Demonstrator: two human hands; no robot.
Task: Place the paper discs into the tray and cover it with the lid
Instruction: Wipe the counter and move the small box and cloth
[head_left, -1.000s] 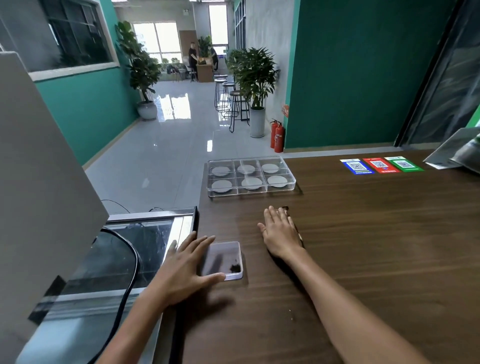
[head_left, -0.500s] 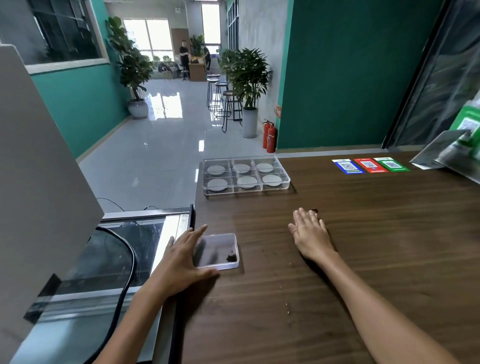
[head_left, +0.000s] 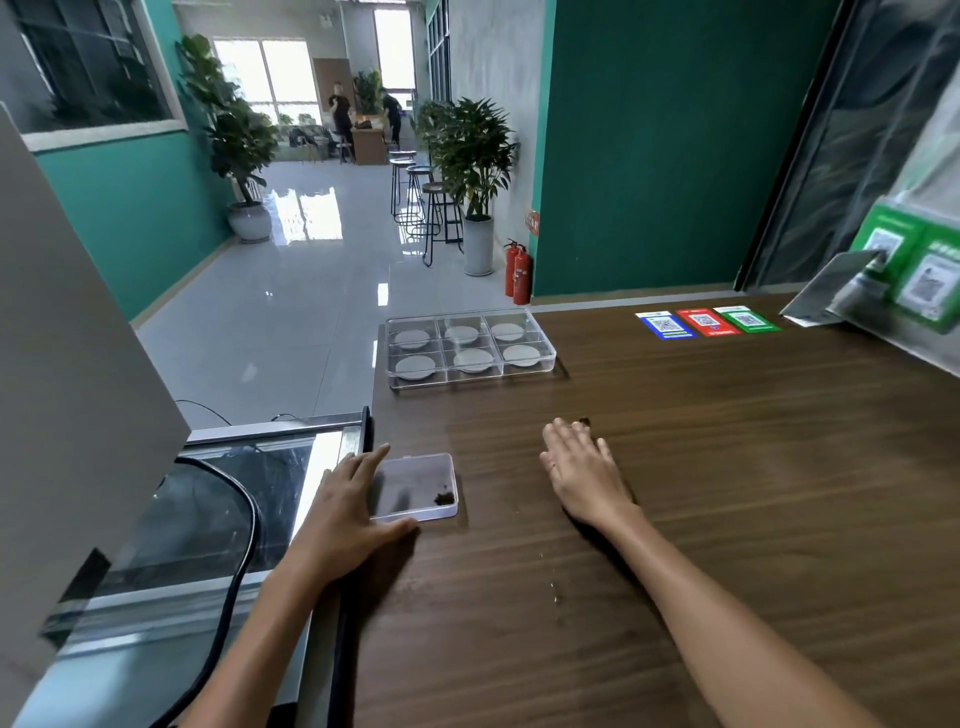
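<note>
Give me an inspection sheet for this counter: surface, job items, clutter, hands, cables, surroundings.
Surface: dark wooden counter, a few crumbs near the front.
Job's things: clear six-compartment tray, one paper disc in each compartment; clear lid lies apart, nearer the person.
Clutter: three QR code stickers; green QR code stand at right.
Grips: left hand open, fingers resting on the lid's edge; right hand flat on the counter, empty.
Cables: black cable across the glass-topped cabinet.
Surroundings: bar stools, potted plants, fire extinguishers, people in the distance.
</note>
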